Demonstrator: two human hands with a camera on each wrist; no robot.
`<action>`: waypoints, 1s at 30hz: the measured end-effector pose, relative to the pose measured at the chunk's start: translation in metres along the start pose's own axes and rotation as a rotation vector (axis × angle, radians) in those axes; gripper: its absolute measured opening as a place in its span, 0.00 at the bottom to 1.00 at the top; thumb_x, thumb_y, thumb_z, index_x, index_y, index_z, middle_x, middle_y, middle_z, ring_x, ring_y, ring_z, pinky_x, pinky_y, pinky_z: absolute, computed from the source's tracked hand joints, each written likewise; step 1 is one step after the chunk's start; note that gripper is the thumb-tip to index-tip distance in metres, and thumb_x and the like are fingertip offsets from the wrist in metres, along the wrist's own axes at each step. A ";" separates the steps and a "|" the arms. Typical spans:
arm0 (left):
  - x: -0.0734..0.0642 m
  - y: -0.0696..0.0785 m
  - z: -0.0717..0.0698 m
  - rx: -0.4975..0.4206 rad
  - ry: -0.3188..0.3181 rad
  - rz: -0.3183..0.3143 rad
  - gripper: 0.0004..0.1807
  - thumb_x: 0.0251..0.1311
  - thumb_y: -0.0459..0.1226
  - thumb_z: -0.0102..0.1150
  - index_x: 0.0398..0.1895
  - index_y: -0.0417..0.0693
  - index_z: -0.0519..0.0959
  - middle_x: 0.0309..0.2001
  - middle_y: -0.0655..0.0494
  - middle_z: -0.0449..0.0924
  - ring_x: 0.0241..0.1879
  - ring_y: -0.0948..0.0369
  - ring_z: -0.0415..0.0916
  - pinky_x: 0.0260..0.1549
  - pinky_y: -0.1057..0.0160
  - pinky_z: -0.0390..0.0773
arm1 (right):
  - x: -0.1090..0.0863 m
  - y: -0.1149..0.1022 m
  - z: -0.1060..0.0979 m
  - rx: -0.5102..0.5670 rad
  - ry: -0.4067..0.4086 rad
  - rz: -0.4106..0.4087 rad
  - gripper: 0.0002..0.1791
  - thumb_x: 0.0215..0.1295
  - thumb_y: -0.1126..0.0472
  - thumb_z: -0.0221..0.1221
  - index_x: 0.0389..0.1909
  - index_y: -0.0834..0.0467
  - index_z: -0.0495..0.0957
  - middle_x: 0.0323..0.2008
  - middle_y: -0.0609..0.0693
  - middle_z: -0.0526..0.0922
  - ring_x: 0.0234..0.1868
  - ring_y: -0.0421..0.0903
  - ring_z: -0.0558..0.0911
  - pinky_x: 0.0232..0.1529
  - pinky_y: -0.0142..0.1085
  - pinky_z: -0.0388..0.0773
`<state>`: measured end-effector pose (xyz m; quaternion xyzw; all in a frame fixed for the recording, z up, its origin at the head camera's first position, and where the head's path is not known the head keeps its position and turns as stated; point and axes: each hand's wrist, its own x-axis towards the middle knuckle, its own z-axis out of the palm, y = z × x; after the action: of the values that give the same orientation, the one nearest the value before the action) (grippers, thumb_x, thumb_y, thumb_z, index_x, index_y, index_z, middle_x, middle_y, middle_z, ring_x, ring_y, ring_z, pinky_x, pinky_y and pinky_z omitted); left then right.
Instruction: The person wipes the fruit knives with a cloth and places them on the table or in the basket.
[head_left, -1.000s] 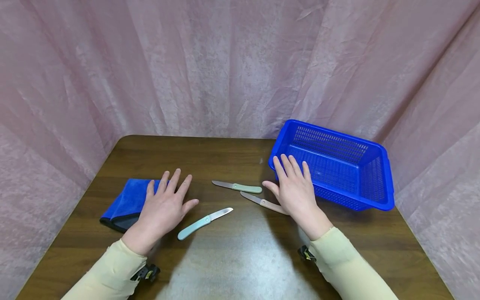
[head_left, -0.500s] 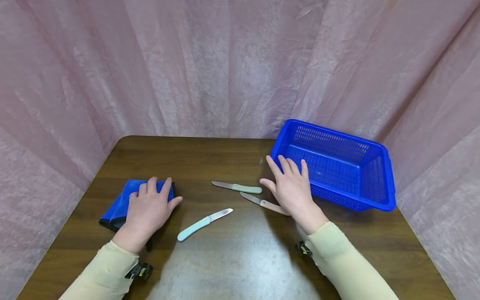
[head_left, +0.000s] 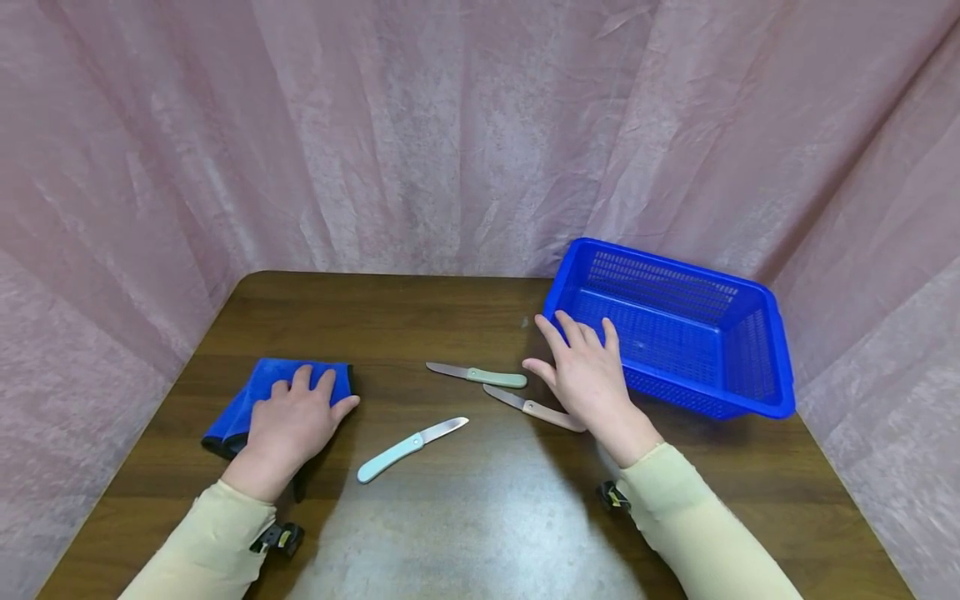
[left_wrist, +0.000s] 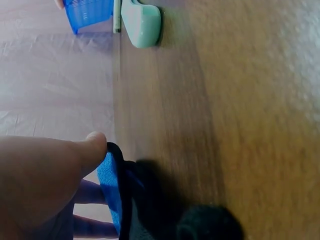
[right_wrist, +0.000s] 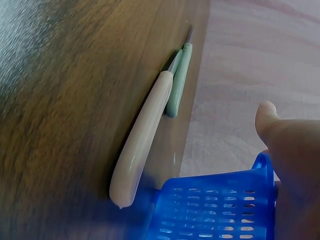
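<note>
A blue cloth with black edging (head_left: 262, 379) lies folded on the left of the table. My left hand (head_left: 292, 421) rests on it, fingers spread over the top; in the left wrist view the thumb (left_wrist: 94, 150) is at the cloth's edge. My right hand (head_left: 588, 379) is at the near left corner of a blue plastic basket (head_left: 780, 358), fingers over its rim and thumb held out. Whether those fingers touch the rim is unclear. Three knives lie between the hands: light blue (head_left: 390, 458), green (head_left: 497, 378) and beige (head_left: 555, 415), blades out.
The wooden table (head_left: 450, 533) has its back edge close to a pink curtain (head_left: 450, 150). The beige knife lies just below the right hand, near the basket's left wall. A small dark device (head_left: 277, 540) is strapped at the left wrist.
My left hand has moved left and down onto the blue cloth. My right hand has shifted slightly at the basket's corner, its fingers bending a little. The knives stay in place.
</note>
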<state>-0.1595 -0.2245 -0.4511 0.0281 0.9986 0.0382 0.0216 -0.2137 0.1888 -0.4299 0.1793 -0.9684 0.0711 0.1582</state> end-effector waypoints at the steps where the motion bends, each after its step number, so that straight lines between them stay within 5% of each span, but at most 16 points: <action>1: 0.000 0.000 0.000 0.000 -0.002 0.001 0.41 0.83 0.60 0.53 0.81 0.37 0.70 0.74 0.22 0.65 0.66 0.19 0.67 0.49 0.19 0.77 | 0.000 0.001 0.000 0.001 0.004 -0.007 0.40 0.79 0.34 0.61 0.84 0.50 0.69 0.77 0.62 0.73 0.73 0.64 0.76 0.80 0.70 0.50; 14: -0.002 0.001 0.000 -0.019 0.033 0.041 0.38 0.84 0.60 0.52 0.74 0.35 0.75 0.70 0.21 0.70 0.63 0.19 0.71 0.48 0.21 0.79 | -0.007 0.009 -0.005 0.047 -0.021 -0.071 0.38 0.79 0.36 0.62 0.82 0.49 0.71 0.79 0.59 0.72 0.76 0.64 0.73 0.80 0.70 0.50; 30: 0.000 -0.003 -0.004 -0.083 -0.003 0.138 0.36 0.83 0.61 0.52 0.71 0.40 0.78 0.71 0.29 0.73 0.65 0.23 0.71 0.56 0.20 0.74 | -0.012 0.021 -0.010 0.112 0.002 -0.114 0.32 0.80 0.40 0.63 0.77 0.51 0.77 0.75 0.59 0.77 0.61 0.65 0.84 0.80 0.68 0.52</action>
<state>-0.1599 -0.2279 -0.4470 0.0961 0.9918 0.0810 0.0216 -0.2078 0.2142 -0.4258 0.2425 -0.9510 0.1161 0.1526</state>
